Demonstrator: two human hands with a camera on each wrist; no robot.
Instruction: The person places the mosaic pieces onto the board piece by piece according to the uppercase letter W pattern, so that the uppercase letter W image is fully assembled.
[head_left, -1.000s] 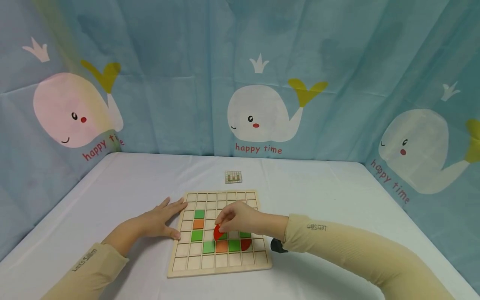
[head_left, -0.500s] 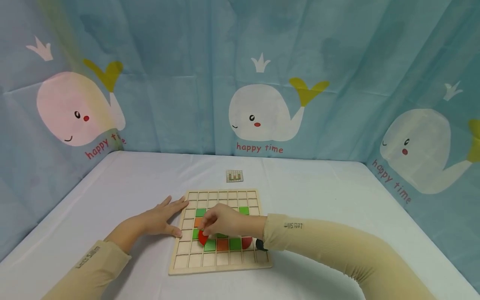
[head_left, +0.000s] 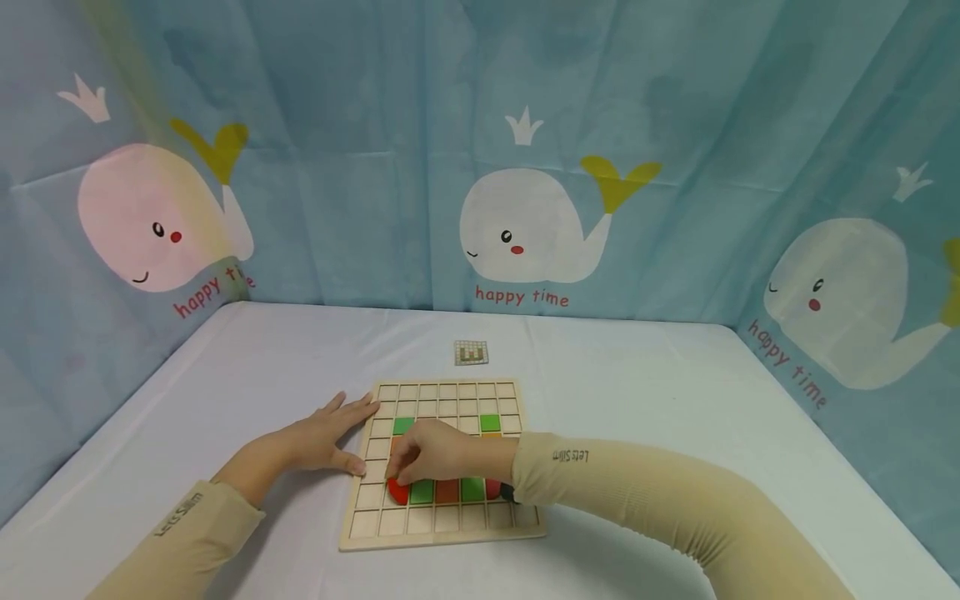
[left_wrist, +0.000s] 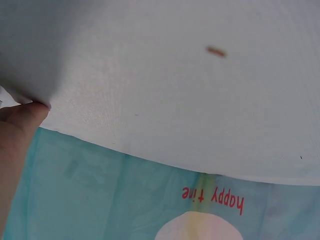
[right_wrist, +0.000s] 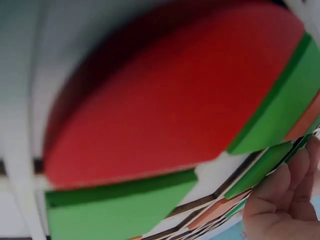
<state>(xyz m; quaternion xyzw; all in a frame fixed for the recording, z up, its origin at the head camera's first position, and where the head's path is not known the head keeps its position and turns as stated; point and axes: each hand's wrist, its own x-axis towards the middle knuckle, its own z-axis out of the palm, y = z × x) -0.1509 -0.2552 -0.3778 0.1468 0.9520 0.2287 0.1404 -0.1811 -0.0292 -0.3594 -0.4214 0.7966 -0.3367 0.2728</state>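
Note:
My right hand [head_left: 438, 452] pinches a red rounded tile [head_left: 398, 493] between thumb and fingers, low over the wooden grid board [head_left: 442, 525]. This tile sits at the left end of a row of green and orange tiles, beside a green tile [head_left: 422, 492]. At the row's other end lies another red quarter-round tile [right_wrist: 175, 100], large in the right wrist view, with green tiles along its straight sides. My left hand [head_left: 318, 437] has its fingers spread, fingertips at the board's left edge. The left wrist view shows only part of that hand [left_wrist: 20, 125].
A small card [head_left: 471, 353] with a grid pattern lies beyond the board on the white tabletop [head_left: 622, 392]. Further green tiles [head_left: 490, 423] stand in the board's cells, partly behind my right hand. A whale-print curtain [head_left: 360, 233] surrounds the table.
My right hand has carried the red tile left and toward me, down to the left end of the coloured row. My left hand has stayed at the board's edge.

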